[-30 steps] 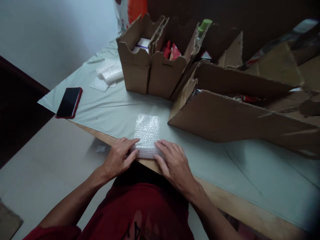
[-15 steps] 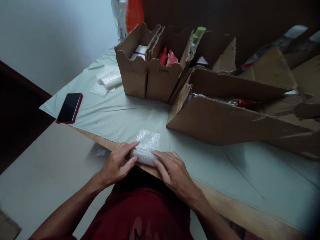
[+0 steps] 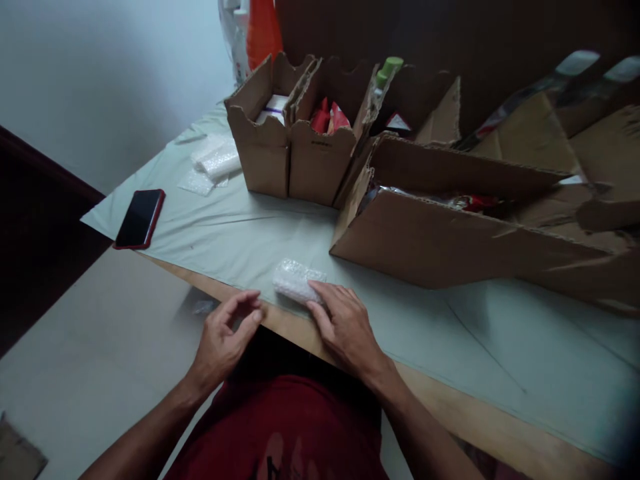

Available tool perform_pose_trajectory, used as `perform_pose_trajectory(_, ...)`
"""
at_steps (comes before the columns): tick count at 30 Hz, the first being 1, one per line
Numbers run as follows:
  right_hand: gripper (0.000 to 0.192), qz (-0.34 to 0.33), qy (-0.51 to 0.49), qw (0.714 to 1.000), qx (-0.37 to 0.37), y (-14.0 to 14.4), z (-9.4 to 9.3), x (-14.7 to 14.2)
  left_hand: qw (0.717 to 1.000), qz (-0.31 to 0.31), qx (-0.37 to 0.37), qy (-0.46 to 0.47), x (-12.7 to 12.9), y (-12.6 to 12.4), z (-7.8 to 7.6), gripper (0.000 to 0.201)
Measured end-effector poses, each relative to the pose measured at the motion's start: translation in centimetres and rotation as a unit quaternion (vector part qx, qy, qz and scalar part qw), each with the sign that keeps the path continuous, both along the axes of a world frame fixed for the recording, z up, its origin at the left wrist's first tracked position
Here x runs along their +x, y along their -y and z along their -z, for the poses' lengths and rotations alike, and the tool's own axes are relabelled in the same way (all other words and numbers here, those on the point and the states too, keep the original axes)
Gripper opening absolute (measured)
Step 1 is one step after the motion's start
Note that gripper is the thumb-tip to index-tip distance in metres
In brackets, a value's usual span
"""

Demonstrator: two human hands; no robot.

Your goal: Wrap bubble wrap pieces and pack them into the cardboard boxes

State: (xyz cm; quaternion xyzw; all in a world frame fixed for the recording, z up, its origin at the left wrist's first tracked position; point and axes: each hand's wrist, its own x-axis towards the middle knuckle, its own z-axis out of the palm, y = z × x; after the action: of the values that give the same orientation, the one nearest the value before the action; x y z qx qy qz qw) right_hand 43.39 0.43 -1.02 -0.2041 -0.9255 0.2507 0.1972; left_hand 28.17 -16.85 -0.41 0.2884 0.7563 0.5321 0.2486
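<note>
A small roll of bubble wrap (image 3: 295,280) lies near the front edge of the table (image 3: 240,240), which is covered in a pale green cloth. My right hand (image 3: 345,327) rests flat with its fingertips pressing on the roll's right end. My left hand (image 3: 223,340) hovers just left of the roll, off it, fingers loosely curled and holding nothing.
Two open cardboard boxes (image 3: 295,147) with packets stand at the back. A long cardboard box (image 3: 450,233) lies on the right. A dark phone in a red case (image 3: 139,218) and spare bubble wrap (image 3: 213,163) lie at the left. Beyond the front edge is floor.
The flat bubble wrap sheet has been rolled away from me into a tight roll. My left hand has come off it and drawn back left; my right hand stays on it.
</note>
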Motion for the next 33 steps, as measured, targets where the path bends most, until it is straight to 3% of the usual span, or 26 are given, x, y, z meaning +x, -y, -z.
perform_pose_trajectory(3, 0.029, 0.009, -0.022, 0.995, -0.093, 0.6, -0.6, 0.8, 0.975, 0.022, 0.035, 0.220, 1.5, 0.2, -0.1, 0.055)
perform_pose_trajectory(7, 0.027, -0.011, -0.012, 0.982, -0.188, 2.1, -1.8, 2.1, 0.932, 0.055, 0.094, 0.345, 2.6, -1.4, 0.4, 0.063)
perform_pose_trajectory(12, 0.024, 0.026, -0.025, 0.979, -0.199, 2.3, -1.9, 4.1, 0.936, 0.031, 0.084, 0.340, 3.6, -2.3, 1.1, 0.052)
perform_pose_trajectory(16, 0.060, 0.018, -0.044, 0.953, -0.299, 1.7, -1.5, 6.0, 0.942, 0.074, 0.071, 0.319, 4.0, -2.5, 1.3, 0.036)
perform_pose_trajectory(19, 0.040, 0.010, -0.062, 0.927, -0.370, 1.4, -1.6, 7.2, 0.938, 0.118, 0.081, 0.316, 4.4, -3.4, 0.9, 0.032)
perform_pose_trajectory(22, 0.021, 0.046, -0.087, 0.924, -0.368, 0.8, -2.1, 8.2, 0.935, 0.175, 0.075, 0.298, 4.6, -4.9, -0.4, 0.029)
perform_pose_trajectory(25, 0.026, 0.087, -0.119, 0.929, -0.341, -0.7, -3.4, 9.6, 0.943, 0.250, 0.063, 0.212, 4.3, -6.7, -2.6, 0.023)
perform_pose_trajectory(28, 0.023, 0.123, -0.146, 0.946, -0.263, -3.0, -6.0, 11.9, 0.950, 0.282, 0.131, -0.007, 3.4, -9.1, -5.5, 0.035)
perform_pose_trajectory(30, 0.021, 0.147, -0.172, 0.956, -0.186, -4.8, -8.3, 13.7, 0.923, 0.252, 0.206, -0.204, 2.5, -11.4, -7.7, 0.057)
perform_pose_trajectory(33, 0.022, 0.203, -0.202, 0.956, -0.061, -7.6, -12.1, 16.0, 0.840, 0.199, 0.252, -0.438, 1.3, -15.4, -10.1, 0.068)
